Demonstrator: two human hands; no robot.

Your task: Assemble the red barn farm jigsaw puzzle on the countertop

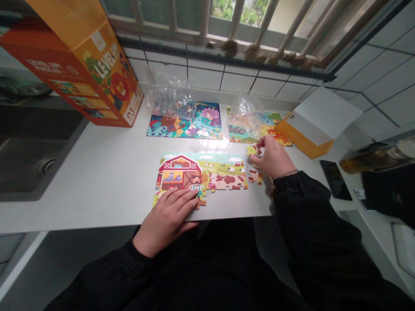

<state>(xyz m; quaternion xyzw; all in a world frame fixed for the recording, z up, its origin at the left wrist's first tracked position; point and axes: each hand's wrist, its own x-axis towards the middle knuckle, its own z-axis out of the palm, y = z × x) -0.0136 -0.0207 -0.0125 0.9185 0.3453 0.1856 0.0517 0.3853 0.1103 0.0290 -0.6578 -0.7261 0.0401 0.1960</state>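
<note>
A partly joined jigsaw puzzle (184,172) with a red barn, a farmer and a cow lies on the white counter. My left hand (168,216) rests with outstretched fingers on its lower left part, the thumb at the counter's front edge. Just right of the joined part, my right hand (274,157) has thumb and fingers closed on a puzzle piece (252,150), partly hidden by the fingers. Below that hand lies a loose brown-and-white piece (255,176), apart from the joined part. Whatever lies under my right palm is hidden.
Behind are a blue animal puzzle (207,125) under a plastic bag (173,97), and another puzzle (238,134) under a second bag (246,114). An orange puzzle box (106,73) stands left near the sink (22,181). An orange-and-white box (311,129) and phone (336,179) are right.
</note>
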